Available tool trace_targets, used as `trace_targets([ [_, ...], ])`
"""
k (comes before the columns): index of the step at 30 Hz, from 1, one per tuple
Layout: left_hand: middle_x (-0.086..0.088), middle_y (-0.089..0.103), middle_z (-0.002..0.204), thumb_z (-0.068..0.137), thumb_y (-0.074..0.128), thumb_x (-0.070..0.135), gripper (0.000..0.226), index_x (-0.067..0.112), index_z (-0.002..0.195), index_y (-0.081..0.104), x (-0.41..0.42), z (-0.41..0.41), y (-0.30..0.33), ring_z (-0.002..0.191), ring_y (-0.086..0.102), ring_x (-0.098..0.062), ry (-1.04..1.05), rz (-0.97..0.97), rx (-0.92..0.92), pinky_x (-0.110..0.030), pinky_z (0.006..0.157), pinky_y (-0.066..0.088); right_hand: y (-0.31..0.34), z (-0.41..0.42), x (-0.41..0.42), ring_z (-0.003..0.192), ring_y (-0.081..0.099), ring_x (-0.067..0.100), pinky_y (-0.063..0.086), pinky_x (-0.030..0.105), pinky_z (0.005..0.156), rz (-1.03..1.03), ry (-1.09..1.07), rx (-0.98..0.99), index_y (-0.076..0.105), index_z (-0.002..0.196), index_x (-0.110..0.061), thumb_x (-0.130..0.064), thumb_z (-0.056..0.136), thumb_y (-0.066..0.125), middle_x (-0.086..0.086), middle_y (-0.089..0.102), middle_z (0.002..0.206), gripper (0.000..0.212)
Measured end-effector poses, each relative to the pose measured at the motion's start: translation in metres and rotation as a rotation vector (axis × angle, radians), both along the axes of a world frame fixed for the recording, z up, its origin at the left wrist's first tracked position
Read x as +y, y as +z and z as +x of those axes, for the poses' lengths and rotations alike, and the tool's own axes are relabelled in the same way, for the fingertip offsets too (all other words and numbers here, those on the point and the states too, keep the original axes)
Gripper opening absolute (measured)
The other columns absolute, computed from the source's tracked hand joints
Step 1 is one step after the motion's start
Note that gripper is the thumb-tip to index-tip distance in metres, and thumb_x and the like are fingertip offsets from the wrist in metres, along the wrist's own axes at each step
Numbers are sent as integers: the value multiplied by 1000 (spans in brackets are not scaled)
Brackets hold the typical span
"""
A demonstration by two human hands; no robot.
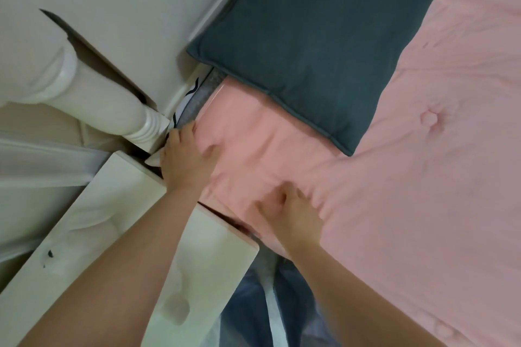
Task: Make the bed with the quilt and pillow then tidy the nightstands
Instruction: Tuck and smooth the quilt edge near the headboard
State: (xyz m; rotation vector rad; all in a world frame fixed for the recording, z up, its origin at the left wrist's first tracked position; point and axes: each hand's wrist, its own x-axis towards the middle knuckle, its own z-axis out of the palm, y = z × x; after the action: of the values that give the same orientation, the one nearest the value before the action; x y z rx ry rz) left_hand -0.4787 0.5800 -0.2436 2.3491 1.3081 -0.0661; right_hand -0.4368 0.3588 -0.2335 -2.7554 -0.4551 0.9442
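Observation:
A pink quilt (408, 166) lies spread over the bed, filling the right side of the view. A dark teal pillow (304, 36) lies on its top end against the white headboard (146, 8). My left hand (184, 162) presses flat on the quilt's corner next to the bedpost, fingers stretched over the edge. My right hand (293, 211) rests flat on the quilt near the side edge, fingers spread. A white nightstand top (93, 228) stands beside the bed under my left forearm.
A turned white bedpost (112, 101) stands between the headboard and the nightstand. A strip of grey mattress edge and patterned sheet (194, 98) shows at the corner. Blue trouser legs (253, 304) appear between nightstand and bed.

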Motion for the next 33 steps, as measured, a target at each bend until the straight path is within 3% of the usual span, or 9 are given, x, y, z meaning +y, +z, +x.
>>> trace_targets([
  [3,-13,46,122,71,68,58,70,13,121,50,8,4,-10,111,50,-34,95,-133,69,-45,88,47,-5,2,-11,93,57,24,47,34,68,-177,174,43,38,113,-24,-69,69,56,-4,51,107,66],
  [6,-16,47,120,78,66,53,53,13,111,50,11,7,-14,111,48,-36,91,-121,65,-45,84,47,-16,5,0,101,61,25,48,34,76,-200,422,-37,49,117,-17,-46,92,51,2,56,118,38],
  [8,-15,49,112,87,55,48,40,12,101,52,16,6,-13,104,50,-35,-20,-87,96,-44,77,48,-17,6,10,106,61,24,48,32,81,-221,513,-22,51,119,-16,-27,93,56,4,58,121,29],
  [12,-12,53,98,93,46,42,30,13,94,52,40,2,-11,92,55,-33,-80,-76,105,-47,75,51,-11,-7,23,102,63,29,45,31,76,-113,448,32,57,111,-14,-24,95,51,6,63,114,20],
  [16,-17,55,113,93,53,41,36,11,113,50,29,10,-13,104,55,-37,84,-5,202,-49,83,47,-18,-10,12,98,60,27,42,33,71,97,388,111,54,114,-15,-28,99,43,4,57,115,22],
  [19,-20,42,142,87,65,30,67,14,143,30,6,24,-12,128,42,-39,147,16,209,-53,102,39,-17,-1,-10,88,60,19,51,36,75,201,172,211,55,101,-23,-41,91,52,-4,59,102,21],
  [23,-13,16,160,82,66,11,91,19,154,12,-32,28,-4,147,17,-33,-341,251,147,-47,119,22,-9,-6,-61,90,58,16,50,32,76,102,-56,125,48,98,-28,-45,75,62,-12,57,99,32],
  [28,-10,-5,163,78,60,38,97,21,156,5,-114,1,-12,149,-4,-36,-568,89,216,-53,121,9,-11,-19,-104,96,52,19,48,32,81,3,30,-84,45,109,-28,-48,60,76,-9,50,104,62],
  [33,-2,-11,163,68,69,46,112,20,156,5,-190,-17,-13,150,-8,-29,-939,18,177,-54,120,10,-17,-3,-119,75,56,25,43,39,68,-164,221,-250,55,92,-24,-51,52,75,-3,58,83,52],
])
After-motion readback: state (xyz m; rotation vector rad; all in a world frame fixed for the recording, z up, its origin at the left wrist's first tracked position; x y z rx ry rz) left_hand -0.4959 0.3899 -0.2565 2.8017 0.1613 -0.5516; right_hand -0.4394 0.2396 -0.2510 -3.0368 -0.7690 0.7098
